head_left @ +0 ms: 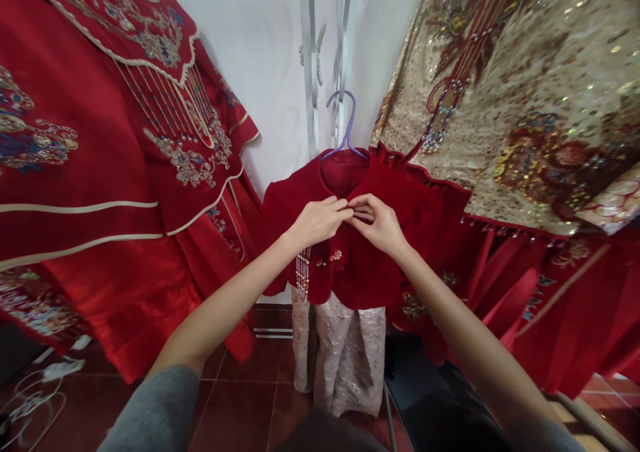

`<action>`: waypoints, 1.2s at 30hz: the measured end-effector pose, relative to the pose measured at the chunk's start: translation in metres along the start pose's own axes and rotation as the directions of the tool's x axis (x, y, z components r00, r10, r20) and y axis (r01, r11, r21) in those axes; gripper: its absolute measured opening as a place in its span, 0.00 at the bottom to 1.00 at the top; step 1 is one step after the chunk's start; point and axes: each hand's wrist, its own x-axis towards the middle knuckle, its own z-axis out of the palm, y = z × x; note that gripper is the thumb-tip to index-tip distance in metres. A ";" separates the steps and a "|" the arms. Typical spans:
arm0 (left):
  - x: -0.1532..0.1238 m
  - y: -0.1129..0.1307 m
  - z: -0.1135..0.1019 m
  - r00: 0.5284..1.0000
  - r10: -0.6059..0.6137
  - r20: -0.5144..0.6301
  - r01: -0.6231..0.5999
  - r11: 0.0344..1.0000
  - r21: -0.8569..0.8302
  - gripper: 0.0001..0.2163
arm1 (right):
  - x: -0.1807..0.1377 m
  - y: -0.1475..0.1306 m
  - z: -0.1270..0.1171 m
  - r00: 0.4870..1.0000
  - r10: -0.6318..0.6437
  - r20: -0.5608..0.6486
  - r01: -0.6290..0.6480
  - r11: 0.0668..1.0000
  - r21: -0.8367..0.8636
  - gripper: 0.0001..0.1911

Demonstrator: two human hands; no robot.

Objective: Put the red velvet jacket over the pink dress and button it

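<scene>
1. Far to the left of the fingers, a large red embroidered robe was hung, with white cables seen on the tiled floor below it.
2. The left hand was raised to the collar of a small red jacket, its fingers pinched together on the left edge of the front opening.
3. The jacket was hung on a purple hanger, directly above the fingers, with a pale lace skirt below them.
4. The right hand was met fingertip to fingertip with the left, its fingers closed on the right edge of the same opening.
5. Up and to the right of the fingers, a gold sequinned garment was hung.
</scene>
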 end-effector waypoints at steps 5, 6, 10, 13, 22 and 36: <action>-0.002 -0.003 0.004 1.000 0.027 0.012 -0.028 0.999 0.026 0.11 | 0.001 -0.002 -0.002 0.999 -0.028 0.018 0.029 0.998 -0.051 0.11; -0.002 -0.004 0.005 0.999 0.039 0.011 -0.039 0.999 0.024 0.11 | 0.001 -0.003 -0.003 0.999 -0.031 0.019 0.033 0.998 -0.059 0.11; -0.003 -0.007 0.004 0.999 0.045 0.016 -0.045 0.999 -0.002 0.12 | 0.000 -0.007 -0.003 1.000 -0.026 -0.003 0.026 0.997 -0.079 0.10; -0.002 -0.012 0.001 0.996 0.085 0.026 -0.084 0.996 -0.029 0.12 | 0.000 -0.008 -0.004 1.000 -0.023 -0.003 0.022 0.995 -0.096 0.09; -0.003 -0.021 0.003 0.993 0.041 -0.109 -0.060 0.983 -0.175 0.12 | 0.001 -0.005 -0.004 0.999 -0.043 -0.011 0.042 0.996 -0.075 0.11; -0.004 -0.017 -0.006 0.983 -0.179 -0.036 0.127 0.812 -0.569 0.06 | -0.002 -0.004 0.003 0.994 0.046 -0.098 -0.050 0.998 -0.039 0.14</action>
